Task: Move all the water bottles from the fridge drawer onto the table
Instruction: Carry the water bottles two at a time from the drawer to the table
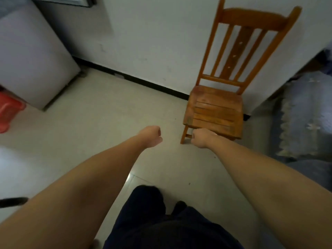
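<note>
bare forearms (100, 169), no sleeves; dark navy trousers (143, 212).

The fridge (34, 56) at the far left is cut by the left and top edges, so its door and any drawer cannot be seen. A red plastic object (9, 112) beside it is cut by the left edge and blurred; what it is I cannot tell. A dark thing (14, 202) at the near left is also cut and too blurred to name. The patterned blue fabric (303, 119) on the right is cut by the right edge. The left hand (151, 136) and the right hand (202, 138) are curled, with the fingers turned away, so the palms are hidden. The right hand covers part of the wooden chair (215, 108) front.
</note>
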Available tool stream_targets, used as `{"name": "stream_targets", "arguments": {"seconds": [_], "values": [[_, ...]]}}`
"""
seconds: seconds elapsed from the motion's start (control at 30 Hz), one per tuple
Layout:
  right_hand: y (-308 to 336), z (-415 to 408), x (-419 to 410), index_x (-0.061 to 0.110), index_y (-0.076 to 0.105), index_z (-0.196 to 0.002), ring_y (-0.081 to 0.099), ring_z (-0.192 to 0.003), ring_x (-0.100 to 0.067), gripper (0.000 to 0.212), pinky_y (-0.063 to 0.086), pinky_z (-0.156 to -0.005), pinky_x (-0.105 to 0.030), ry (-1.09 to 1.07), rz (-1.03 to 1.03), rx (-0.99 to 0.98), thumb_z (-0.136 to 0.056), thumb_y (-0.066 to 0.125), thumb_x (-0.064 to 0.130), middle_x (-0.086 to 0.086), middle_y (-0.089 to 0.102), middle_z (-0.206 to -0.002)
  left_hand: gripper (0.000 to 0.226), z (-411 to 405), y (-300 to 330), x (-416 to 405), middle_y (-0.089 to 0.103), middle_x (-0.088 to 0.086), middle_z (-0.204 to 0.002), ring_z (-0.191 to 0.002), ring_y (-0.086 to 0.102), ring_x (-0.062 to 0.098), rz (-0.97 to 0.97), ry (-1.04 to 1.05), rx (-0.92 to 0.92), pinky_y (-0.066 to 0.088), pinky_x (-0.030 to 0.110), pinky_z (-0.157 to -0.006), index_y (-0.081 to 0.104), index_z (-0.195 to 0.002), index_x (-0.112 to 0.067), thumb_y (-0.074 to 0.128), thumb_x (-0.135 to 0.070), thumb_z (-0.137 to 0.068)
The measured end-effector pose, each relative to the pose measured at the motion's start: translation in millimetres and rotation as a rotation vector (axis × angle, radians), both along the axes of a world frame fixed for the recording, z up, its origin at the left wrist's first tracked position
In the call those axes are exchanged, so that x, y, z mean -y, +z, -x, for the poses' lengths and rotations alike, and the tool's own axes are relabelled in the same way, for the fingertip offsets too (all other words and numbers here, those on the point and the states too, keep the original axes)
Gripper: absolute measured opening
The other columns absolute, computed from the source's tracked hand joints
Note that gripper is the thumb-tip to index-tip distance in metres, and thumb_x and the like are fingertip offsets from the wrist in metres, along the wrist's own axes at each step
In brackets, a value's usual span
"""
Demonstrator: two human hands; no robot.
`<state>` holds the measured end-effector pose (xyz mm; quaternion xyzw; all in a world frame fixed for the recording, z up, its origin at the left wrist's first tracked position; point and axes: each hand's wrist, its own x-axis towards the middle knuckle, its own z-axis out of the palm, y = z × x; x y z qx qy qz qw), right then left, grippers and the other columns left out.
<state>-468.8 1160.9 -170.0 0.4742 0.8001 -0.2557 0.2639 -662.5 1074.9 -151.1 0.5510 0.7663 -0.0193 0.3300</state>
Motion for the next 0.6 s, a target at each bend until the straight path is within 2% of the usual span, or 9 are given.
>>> {"name": "stream_targets", "arguments": {"seconds": [0.07, 0.1, 0.23, 0.3, 0.37, 0.47, 0.53, 0.57, 0.6], "values": [[-3, 39, -17, 0.008, 0.062, -0.096, 0.055, -0.092, -0.026, 0.025, 0.039, -0.065, -0.025, 0.061, 0.005, -0.008, -0.094, 0.044, 0.025, -0.012, 0.059, -0.109, 0.031, 34, -1, -5, 0.06, 0.014, -0.121, -0.114, 0.054, 0.03, 0.017, 0.075, -0.02, 0.045, 0.033, -0.091, 0.057, -0.117, -0.007, 0.054, -0.021, -0.09], [-5, 60, -26, 0.006, 0.062, -0.097, 0.055, -0.088, -0.026, 0.026, 0.04, -0.064, -0.025, 0.095, 0.006, -0.012, -0.094, 0.044, 0.024, -0.015, 0.06, -0.11, 0.032, 53, -3, -9, 0.059, 0.015, -0.122, -0.115, 0.054, 0.031, 0.033, 0.104, -0.035, 0.044, 0.033, -0.091, 0.057, -0.118, -0.006, 0.053, -0.021, -0.09], [-13, 124, -57, 0.0, 0.06, -0.115, 0.058, -0.106, -0.031, 0.034, 0.036, -0.075, -0.026, 0.146, -0.016, -0.044, -0.094, 0.042, 0.021, -0.018, 0.06, -0.121, 0.032, 114, -15, -25, 0.059, 0.015, -0.123, -0.115, 0.055, 0.031, 0.058, 0.184, -0.06, 0.045, 0.032, -0.093, 0.059, -0.117, -0.003, 0.051, -0.017, -0.09], [-14, 157, -77, 0.001, 0.062, -0.106, 0.058, -0.102, -0.03, 0.03, 0.036, -0.075, -0.027, 0.165, -0.019, -0.015, -0.093, 0.042, 0.02, -0.021, 0.059, -0.114, 0.033, 147, -17, -39, 0.058, 0.014, -0.126, -0.117, 0.054, 0.029, 0.056, 0.198, -0.055, 0.044, 0.031, -0.095, 0.059, -0.118, -0.003, 0.051, -0.017, -0.09], [-11, 191, -98, 0.002, 0.059, -0.085, 0.052, -0.089, -0.026, 0.025, 0.035, -0.073, -0.029, 0.147, -0.034, 0.004, -0.094, 0.043, 0.018, -0.022, 0.05, -0.098, 0.033, 181, -16, -58, 0.057, 0.013, -0.128, -0.12, 0.052, 0.028, 0.035, 0.213, -0.05, 0.042, 0.03, -0.097, 0.059, -0.119, -0.005, 0.052, -0.018, -0.089], [2, 255, -133, -0.002, 0.058, -0.084, 0.05, -0.088, -0.025, 0.027, 0.037, -0.074, -0.029, 0.126, -0.052, -0.005, -0.095, 0.043, 0.016, -0.02, 0.052, -0.094, 0.032, 249, -1, -90, 0.059, 0.012, -0.126, -0.118, 0.053, 0.028, 0.002, 0.242, -0.048, 0.042, 0.03, -0.095, 0.06, -0.117, -0.006, 0.052, -0.019, -0.089], [12, 298, -152, 0.001, 0.054, -0.076, 0.05, -0.089, -0.024, 0.027, 0.036, -0.074, -0.028, 0.137, -0.081, -0.034, -0.095, 0.042, 0.016, -0.015, 0.053, -0.082, 0.032, 294, 13, -109, 0.059, 0.014, -0.124, -0.116, 0.054, 0.029, -0.029, 0.265, -0.058, 0.043, 0.032, -0.095, 0.06, -0.117, -0.005, 0.053, -0.019, -0.089], [16, 319, -159, 0.004, 0.056, -0.08, 0.053, -0.094, -0.025, 0.025, 0.039, -0.076, -0.029, 0.153, -0.096, -0.045, -0.095, 0.041, 0.017, -0.013, 0.055, -0.085, 0.032, 315, 20, -118, 0.059, 0.014, -0.124, -0.116, 0.054, 0.03, -0.048, 0.283, -0.064, 0.044, 0.033, -0.095, 0.06, -0.117, -0.005, 0.053, -0.02, -0.089], [21, 339, -164, 0.004, 0.06, -0.094, 0.056, -0.101, -0.029, 0.024, 0.042, -0.081, -0.032, 0.169, -0.113, -0.055, -0.096, 0.04, 0.018, -0.014, 0.059, -0.098, 0.032, 335, 25, -124, 0.059, 0.015, -0.124, -0.115, 0.054, 0.03, -0.064, 0.308, -0.069, 0.044, 0.033, -0.095, 0.06, -0.117, -0.005, 0.054, -0.02, -0.089]]}}
